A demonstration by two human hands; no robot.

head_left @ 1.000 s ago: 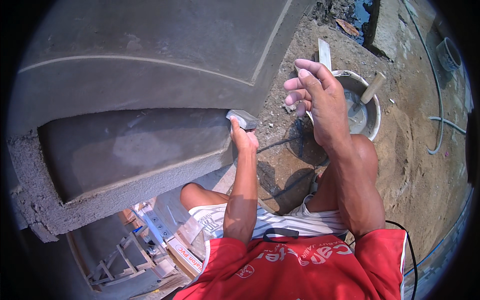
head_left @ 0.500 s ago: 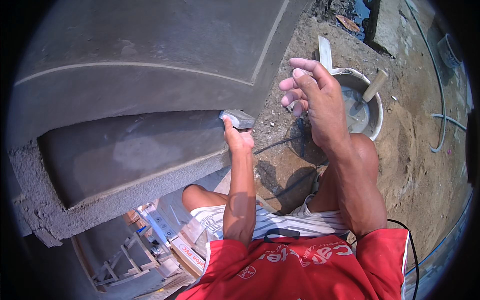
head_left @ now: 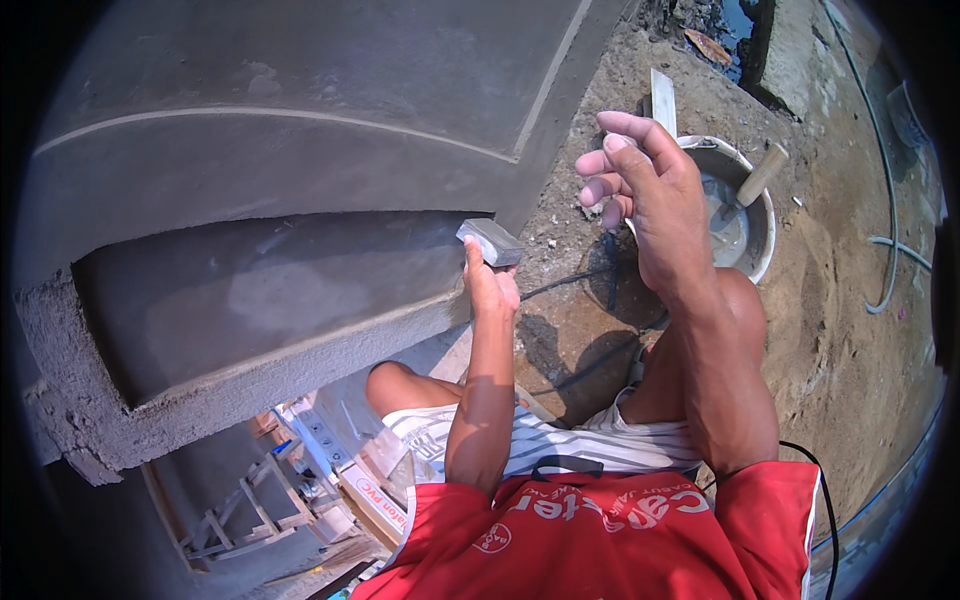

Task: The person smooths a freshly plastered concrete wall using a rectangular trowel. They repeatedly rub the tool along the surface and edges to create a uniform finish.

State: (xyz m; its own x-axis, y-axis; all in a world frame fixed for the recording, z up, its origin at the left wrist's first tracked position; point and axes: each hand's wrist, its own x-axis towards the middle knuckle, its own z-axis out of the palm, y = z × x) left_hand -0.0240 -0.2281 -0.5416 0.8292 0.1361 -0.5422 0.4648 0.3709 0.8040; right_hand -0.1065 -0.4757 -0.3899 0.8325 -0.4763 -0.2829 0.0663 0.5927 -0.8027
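My left hand (head_left: 490, 288) grips a grey rectangular block (head_left: 493, 243), with the thumb on its near side and the palm under it. The block is at the right end of a long recess (head_left: 290, 300) in the grey plastered wall (head_left: 330, 60). Whether it touches the plaster there I cannot tell. My right hand (head_left: 655, 190) is raised to the right, its fingers loosely bent and apart, with nothing in it. Beyond that hand stands a bucket (head_left: 768, 245) of greyish liquid, partly hidden by my forearm. A wooden-handled tool (head_left: 763, 175) leans in it.
A pale flat strip (head_left: 663, 102) sticks up behind the bucket. A rough ledge (head_left: 300, 365) borders the recess. At lower left lie wooden frames (head_left: 255, 500) and a long box (head_left: 375, 500). A hose (head_left: 888, 200) and a second bucket (head_left: 905, 115) are on the sandy ground at right.
My left hand and the block have shifted slightly right and down, and the block's tilt differs a little. The right hand stays raised and open; the whole view has shifted slightly.
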